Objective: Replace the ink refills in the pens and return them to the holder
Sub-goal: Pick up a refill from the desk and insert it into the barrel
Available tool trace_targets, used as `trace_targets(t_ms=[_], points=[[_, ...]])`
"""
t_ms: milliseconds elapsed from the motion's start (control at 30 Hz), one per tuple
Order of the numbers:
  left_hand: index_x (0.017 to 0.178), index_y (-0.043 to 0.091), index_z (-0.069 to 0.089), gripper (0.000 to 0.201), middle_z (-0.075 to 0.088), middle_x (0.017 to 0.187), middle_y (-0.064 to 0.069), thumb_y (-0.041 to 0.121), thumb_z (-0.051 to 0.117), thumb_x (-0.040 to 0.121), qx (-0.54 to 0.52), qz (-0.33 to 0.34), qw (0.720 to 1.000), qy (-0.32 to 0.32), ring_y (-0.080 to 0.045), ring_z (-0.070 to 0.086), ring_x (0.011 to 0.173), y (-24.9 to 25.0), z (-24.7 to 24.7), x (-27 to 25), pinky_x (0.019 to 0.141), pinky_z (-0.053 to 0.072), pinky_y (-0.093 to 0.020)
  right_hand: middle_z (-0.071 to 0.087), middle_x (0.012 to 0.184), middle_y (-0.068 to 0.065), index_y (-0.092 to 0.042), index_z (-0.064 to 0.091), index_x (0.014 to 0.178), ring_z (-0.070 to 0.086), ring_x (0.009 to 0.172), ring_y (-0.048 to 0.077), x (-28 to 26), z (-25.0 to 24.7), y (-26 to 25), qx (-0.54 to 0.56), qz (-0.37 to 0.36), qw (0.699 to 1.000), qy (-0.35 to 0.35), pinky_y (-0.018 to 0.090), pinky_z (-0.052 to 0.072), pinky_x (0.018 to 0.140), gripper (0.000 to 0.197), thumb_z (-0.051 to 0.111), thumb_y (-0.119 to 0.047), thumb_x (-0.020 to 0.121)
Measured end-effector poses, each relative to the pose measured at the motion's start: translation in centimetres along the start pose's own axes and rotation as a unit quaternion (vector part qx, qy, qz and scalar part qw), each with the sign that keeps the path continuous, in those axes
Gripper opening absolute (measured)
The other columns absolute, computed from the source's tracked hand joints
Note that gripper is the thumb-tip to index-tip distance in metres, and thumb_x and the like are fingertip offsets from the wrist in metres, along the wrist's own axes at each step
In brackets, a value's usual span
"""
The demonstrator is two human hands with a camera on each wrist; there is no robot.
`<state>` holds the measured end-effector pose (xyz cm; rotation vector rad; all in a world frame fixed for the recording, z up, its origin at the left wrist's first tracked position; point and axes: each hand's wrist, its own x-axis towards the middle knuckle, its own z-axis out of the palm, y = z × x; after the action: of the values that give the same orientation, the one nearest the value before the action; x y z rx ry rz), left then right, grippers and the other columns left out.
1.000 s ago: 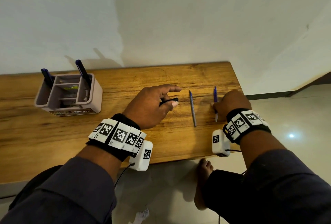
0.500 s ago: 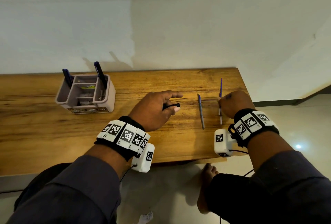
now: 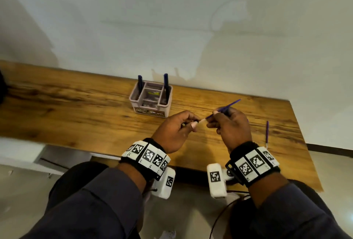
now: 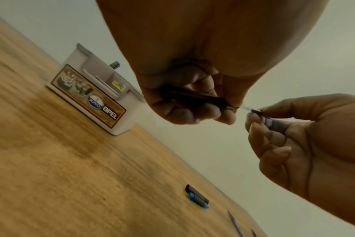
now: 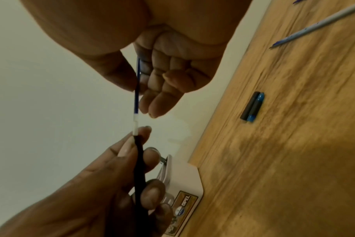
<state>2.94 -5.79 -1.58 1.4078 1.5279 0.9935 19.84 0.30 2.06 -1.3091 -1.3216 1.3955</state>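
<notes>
A black pen barrel (image 5: 139,162) is gripped in the left hand (image 3: 174,132), fingers curled round it w/ thumb and forefinger pinching near its open end. A blue ink refill (image 3: 224,109) is pinched between thumb and forefinger of the right hand (image 3: 232,127); the other fingers are curled loosely beside it. The refill's white end is set at, or just inside, the barrel mouth, as seen in the right wrist view. Both hands are held above the wooden table (image 3: 76,116), just in front of the holder (image 3: 150,103). The holder is stood near the wall, w/ two dark pens (image 3: 166,85) kept upright in its outer compartments. A black-and-blue cap (image 4: 197,196) is laid on the table, apart from the hands. A second refill (image 3: 266,133) is laid flat to the right, near the table edge.
</notes>
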Motion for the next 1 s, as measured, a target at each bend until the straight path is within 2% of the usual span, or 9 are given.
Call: trace_targets(t_ms=[100,233,400,500,567,767,833,900,1000], points=[[0.113,0.025,0.07,0.017,0.07,0.088,0.011,0.018,0.059,0.102,-0.025,0.008,0.999,0.023,-0.001,0.063,0.081,0.6,-0.8,-1.3,0.071,0.045,-0.019,0.075,0.083,0.014,-0.014,0.063,0.082,0.068,0.061,0.021,-1.4,1.1,-0.3,-0.021,-0.013,0.999,-0.025,0.014,0.044,0.047,0.016,0.059,-0.008,0.097],[0.111,0.036,0.071,0.023,0.073,0.087,0.02,0.018,0.061,0.1,-0.033,0.024,0.998,0.036,-0.005,0.068,0.088,0.9,-0.8,-3.2,0.087,0.054,-0.028,0.076,0.086,0.014,-0.015,0.064,0.084,0.069,0.064,0.019,-3.2,1.7,0.0,-0.016,-0.015,0.999,-0.041,0.013,0.045,0.048,0.014,0.06,-0.011,0.097],[0.125,0.03,0.071,0.032,0.074,0.119,0.014,0.012,0.062,0.1,-0.03,0.035,0.998,0.03,0.0,0.068,0.109,1.3,-0.2,-3.6,0.098,0.054,-0.026,0.075,0.085,0.013,-0.015,0.065,0.086,0.066,0.059,0.013,-3.9,0.4,-0.1,0.022,-0.041,0.999,-0.004,0.014,0.046,0.05,0.011,0.062,-0.011,0.096],[0.12,0.044,0.068,0.037,0.072,0.121,0.019,0.013,0.063,0.101,-0.019,0.04,0.999,0.012,0.003,0.066,0.113,1.4,0.4,-3.0,0.1,0.052,-0.024,0.075,0.083,0.01,-0.019,0.064,0.086,0.066,0.058,0.014,-4.0,-0.6,0.4,0.017,-0.06,0.998,0.009,0.014,0.046,0.051,0.013,0.061,-0.01,0.096],[0.117,0.046,0.067,0.038,0.071,0.119,0.022,0.012,0.062,0.101,-0.013,0.036,0.999,-0.007,0.007,0.066,0.11,1.5,1.0,-2.5,0.099,0.05,-0.021,0.075,0.081,0.009,-0.019,0.064,0.086,0.066,0.059,0.014,-3.7,-1.4,0.7,-0.002,-0.066,0.998,0.011,0.014,0.046,0.051,0.013,0.061,-0.011,0.096],[0.13,0.031,0.068,0.033,0.076,0.108,0.0,0.026,0.065,0.097,-0.018,0.013,0.999,-0.024,-0.016,0.071,0.099,1.5,3.1,-0.8,0.095,0.057,-0.046,0.075,0.075,0.003,-0.017,0.072,0.086,0.071,0.069,0.019,-2.6,-2.8,2.0,-0.104,-0.028,0.989,-0.102,0.012,0.045,0.052,0.007,0.07,-0.012,0.091],[0.131,0.036,0.067,0.035,0.076,0.106,0.0,0.025,0.064,0.098,-0.005,0.016,0.999,-0.031,-0.014,0.071,0.096,1.2,3.2,-0.2,0.093,0.057,-0.045,0.075,0.078,0.006,-0.015,0.072,0.089,0.07,0.068,0.016,-1.9,-3.0,1.9,-0.09,-0.006,0.993,-0.078,0.012,0.045,0.051,0.005,0.073,-0.021,0.089],[0.132,0.039,0.066,0.036,0.076,0.103,0.002,0.022,0.063,0.1,0.009,0.013,0.999,-0.035,-0.002,0.066,0.084,0.8,3.0,0.4,0.087,0.055,-0.035,0.073,0.076,0.003,-0.014,0.068,0.09,0.067,0.062,0.009,-1.0,-3.2,1.8,-0.036,0.002,0.999,0.003,0.013,0.045,0.049,0.013,0.072,-0.026,0.089],[0.134,0.037,0.064,0.037,0.075,0.096,0.0,0.02,0.063,0.101,0.012,0.003,1.0,-0.029,0.006,0.056,0.068,0.3,2.4,0.9,0.079,0.047,-0.025,0.07,0.072,0.001,-0.013,0.064,0.085,0.062,0.054,0.004,0.3,-3.1,1.9,0.006,-0.027,0.996,0.084,0.014,0.046,0.05,0.013,0.066,-0.021,0.094]])
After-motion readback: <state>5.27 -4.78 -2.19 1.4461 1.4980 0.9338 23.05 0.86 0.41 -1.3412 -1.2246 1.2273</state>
